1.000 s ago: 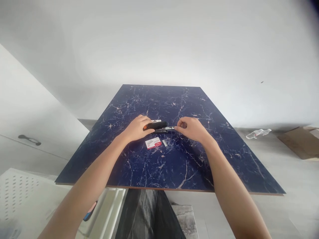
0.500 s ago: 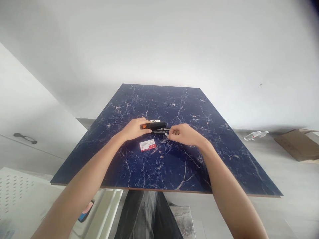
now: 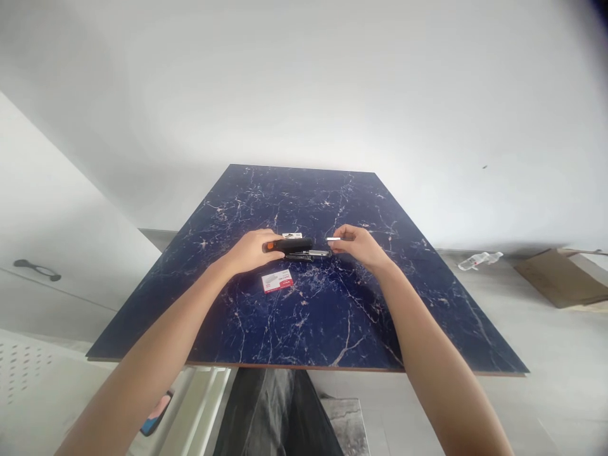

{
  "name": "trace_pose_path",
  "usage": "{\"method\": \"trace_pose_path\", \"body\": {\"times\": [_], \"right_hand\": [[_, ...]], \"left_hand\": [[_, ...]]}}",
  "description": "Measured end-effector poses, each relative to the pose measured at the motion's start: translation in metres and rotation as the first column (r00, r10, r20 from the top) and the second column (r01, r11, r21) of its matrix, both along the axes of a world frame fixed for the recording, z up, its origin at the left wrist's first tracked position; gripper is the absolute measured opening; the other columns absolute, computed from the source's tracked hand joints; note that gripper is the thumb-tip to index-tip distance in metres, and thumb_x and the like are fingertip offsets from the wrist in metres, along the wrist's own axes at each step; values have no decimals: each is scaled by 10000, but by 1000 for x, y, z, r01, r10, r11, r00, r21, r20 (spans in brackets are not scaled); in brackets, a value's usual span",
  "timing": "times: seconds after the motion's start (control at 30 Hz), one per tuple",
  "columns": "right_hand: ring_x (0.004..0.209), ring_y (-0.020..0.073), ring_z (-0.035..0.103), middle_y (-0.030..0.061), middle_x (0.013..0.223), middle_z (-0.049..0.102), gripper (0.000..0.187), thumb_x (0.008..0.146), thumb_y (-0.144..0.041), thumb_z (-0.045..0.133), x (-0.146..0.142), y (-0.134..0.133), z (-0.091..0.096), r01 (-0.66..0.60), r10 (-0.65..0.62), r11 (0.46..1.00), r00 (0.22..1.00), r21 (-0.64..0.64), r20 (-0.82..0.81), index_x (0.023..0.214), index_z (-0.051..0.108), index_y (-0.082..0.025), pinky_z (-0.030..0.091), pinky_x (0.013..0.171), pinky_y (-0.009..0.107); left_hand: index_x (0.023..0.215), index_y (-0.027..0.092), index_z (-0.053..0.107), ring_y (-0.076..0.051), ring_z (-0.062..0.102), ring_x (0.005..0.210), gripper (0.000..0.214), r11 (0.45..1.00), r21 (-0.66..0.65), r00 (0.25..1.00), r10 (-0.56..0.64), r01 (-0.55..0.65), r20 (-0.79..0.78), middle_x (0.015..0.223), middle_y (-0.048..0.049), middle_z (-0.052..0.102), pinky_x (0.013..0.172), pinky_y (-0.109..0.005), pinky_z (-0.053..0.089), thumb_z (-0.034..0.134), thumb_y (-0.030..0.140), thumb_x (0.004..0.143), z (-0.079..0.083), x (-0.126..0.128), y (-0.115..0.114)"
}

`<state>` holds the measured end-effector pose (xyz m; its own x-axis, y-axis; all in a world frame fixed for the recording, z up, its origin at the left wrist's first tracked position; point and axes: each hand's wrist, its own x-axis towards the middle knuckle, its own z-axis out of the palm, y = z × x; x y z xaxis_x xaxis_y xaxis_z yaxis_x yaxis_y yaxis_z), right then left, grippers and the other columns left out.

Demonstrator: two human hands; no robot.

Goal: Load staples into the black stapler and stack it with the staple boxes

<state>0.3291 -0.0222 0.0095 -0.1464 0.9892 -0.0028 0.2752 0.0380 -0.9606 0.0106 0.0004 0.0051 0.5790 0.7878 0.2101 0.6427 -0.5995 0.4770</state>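
Note:
My left hand (image 3: 251,251) is closed around the left end of a black stapler (image 3: 297,244) with an orange patch. The stapler lies sideways on the blue marbled table, and its metal staple tray (image 3: 317,253) sticks out to the right. Just right of that tray, my right hand (image 3: 358,244) pinches a short, pale strip of staples (image 3: 333,239) between thumb and fingers, apart from the stapler. A red and white staple box (image 3: 277,281) rests in front of the stapler. Behind it a small white card or box (image 3: 292,235) is partly hidden.
The blue table (image 3: 304,335) stands against a white wall. On the floor to the right are a clear plastic bottle (image 3: 479,260) and a cardboard box (image 3: 555,275). At lower left, a phone (image 3: 156,415) lies on a pale surface beside my left arm.
My right hand has moved from the stapler's right end slightly away and up, and the staple strip now shows in its fingers. The left hand keeps its hold; the view has shifted slightly.

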Motion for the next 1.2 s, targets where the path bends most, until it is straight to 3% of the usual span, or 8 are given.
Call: {"method": "trace_pose_path", "body": {"times": [0.17, 0.3, 0.5, 0.97, 1.2], "right_hand": [[672, 125, 578, -31, 720, 634, 273, 607, -295, 826, -5, 6, -14, 71, -70, 997, 996, -21, 57, 751, 620, -192, 459, 714, 274], [673, 135, 589, -19, 740, 666, 230, 656, -349, 801, -15, 3, -15, -22, 23, 1000, 970, -6, 243, 771, 678, -191, 442, 713, 281], [711, 158, 627, 4, 820, 712, 236, 709, -408, 775, -20, -1, -9, -80, 79, 997, 929, -12, 362, 812, 708, -207, 460, 710, 292], [777, 171, 623, -6, 861, 701, 226, 732, -419, 758, -22, -3, -10, -95, 16, 986, 871, 135, 492, 859, 718, -236, 451, 733, 290], [780, 170, 614, -4, 870, 693, 228, 738, -421, 753, -24, -5, -9, -95, 13, 986, 864, 137, 503, 872, 723, -239, 446, 732, 288]], "left_hand": [[1188, 237, 711, -236, 646, 942, 385, 1000, 5, 1000, -3, 3, -13, 1097, -72, 694, 810, -353, 484, 632, 495, 913, 1, 0, -1], [1168, 241, 713, -232, 649, 936, 367, 1000, 14, 1000, 2, -2, -17, 1085, -67, 693, 810, -352, 481, 635, 490, 910, 1, 1, 0], [1185, 249, 704, -234, 642, 936, 372, 1000, -2, 1000, 6, -6, -27, 1103, -66, 690, 778, -345, 478, 625, 494, 916, 0, 1, -1], [1204, 257, 694, -238, 644, 946, 390, 1000, -14, 999, 16, -16, -36, 1118, -69, 686, 776, -346, 483, 613, 513, 921, 0, 1, -1], [1205, 249, 696, -246, 645, 952, 410, 1000, -20, 999, 17, -18, -41, 1133, -80, 682, 788, -363, 491, 603, 525, 916, 1, 2, -2]]}}
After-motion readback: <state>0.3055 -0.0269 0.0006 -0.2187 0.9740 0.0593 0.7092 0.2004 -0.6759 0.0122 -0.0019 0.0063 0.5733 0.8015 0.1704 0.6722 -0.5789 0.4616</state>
